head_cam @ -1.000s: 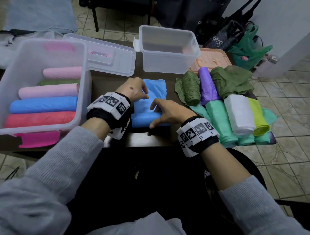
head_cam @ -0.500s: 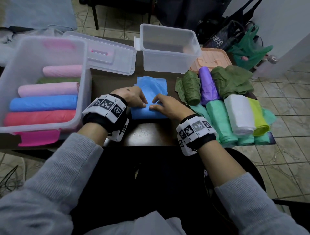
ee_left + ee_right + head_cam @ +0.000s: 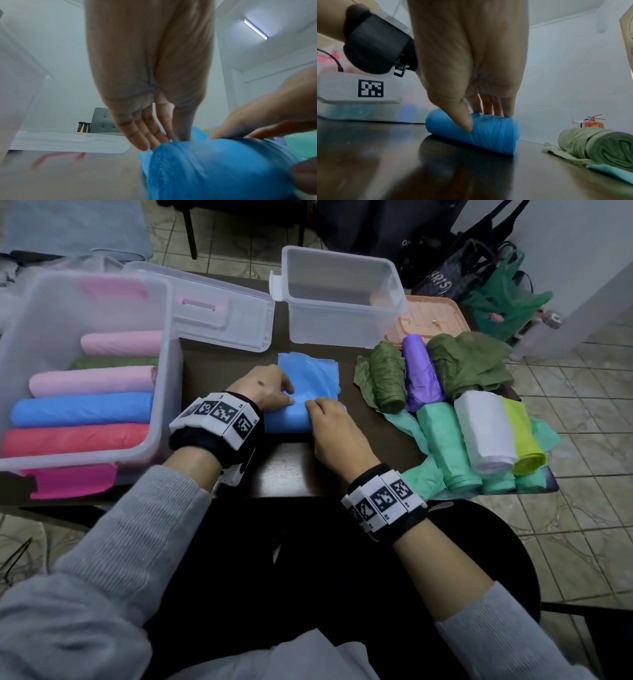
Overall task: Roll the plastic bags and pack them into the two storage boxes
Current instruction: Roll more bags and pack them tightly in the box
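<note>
Dark table (image 3: 219,364): both hands roll blue bag (image 3: 308,378); labels unreadable.

Both forearms reach up from the lower frame in grey sleeves, each wrist banded with a black-and-white marker cuff. The left hand (image 3: 265,388) and right hand (image 3: 334,429) sit side by side at centre frame, palms down, straight fingers (image 3: 145,135) angled downward, tips nearly touching.

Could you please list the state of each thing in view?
Blue bag: partly rolled.
Left hand: pressing the roll.
Right hand: pressing the roll.
Left storage box: open, holding rolls.
Right storage box: open, empty.
Olive bag: unrolled, crumpled.
</note>
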The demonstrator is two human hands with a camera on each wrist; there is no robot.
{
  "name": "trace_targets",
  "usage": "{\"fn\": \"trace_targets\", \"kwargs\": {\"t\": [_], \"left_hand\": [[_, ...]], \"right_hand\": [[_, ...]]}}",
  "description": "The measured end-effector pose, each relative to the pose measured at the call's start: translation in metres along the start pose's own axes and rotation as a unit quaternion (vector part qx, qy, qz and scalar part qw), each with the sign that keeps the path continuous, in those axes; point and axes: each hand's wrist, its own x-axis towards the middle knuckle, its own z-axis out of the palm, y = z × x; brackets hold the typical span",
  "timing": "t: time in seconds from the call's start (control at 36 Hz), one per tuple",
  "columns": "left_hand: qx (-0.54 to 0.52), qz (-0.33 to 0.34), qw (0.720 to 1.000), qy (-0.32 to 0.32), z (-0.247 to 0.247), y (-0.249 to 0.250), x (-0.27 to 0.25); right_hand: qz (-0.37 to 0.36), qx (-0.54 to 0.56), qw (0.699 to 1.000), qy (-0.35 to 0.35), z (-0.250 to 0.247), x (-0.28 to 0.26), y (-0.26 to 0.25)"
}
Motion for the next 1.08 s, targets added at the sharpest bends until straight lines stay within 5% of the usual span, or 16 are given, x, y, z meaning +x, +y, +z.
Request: {"fn": "trace_targets", "kwargs": {"t": [0.08,0.28,0.44,0.69,0.94,1.08], "left_hand": [[-0.034,0.028,0.997,0.064,0.0,0.0,-0.004],[0.007,0.041,0.999,0.006,0.003,-0.002,-0.013],[0.041,0.05,0.998,0.02,0.01,-0.005,-0.015],[0.023,0.015,0.99,-0.137,0.004,0.001,-0.019],[0.033,0.003,0.982,-0.188,0.003,0.003,-0.014],[0.042,0.006,0.981,-0.19,0.001,0.004,-0.012]], "right_hand": [[0.008,-0.034,0.999,-0.022,0.002,0.004,-0.003],[0.014,-0.04,0.997,-0.059,0.004,0.018,-0.002],[0.019,-0.041,0.997,-0.066,0.001,0.02,-0.001],[0.015,0.021,0.991,-0.133,-0.007,0.005,0.005],[0.03,-0.091,0.994,0.048,0.002,-0.024,-0.015],[0.027,-0.067,0.996,0.061,0.0,-0.025,-0.019]]}}
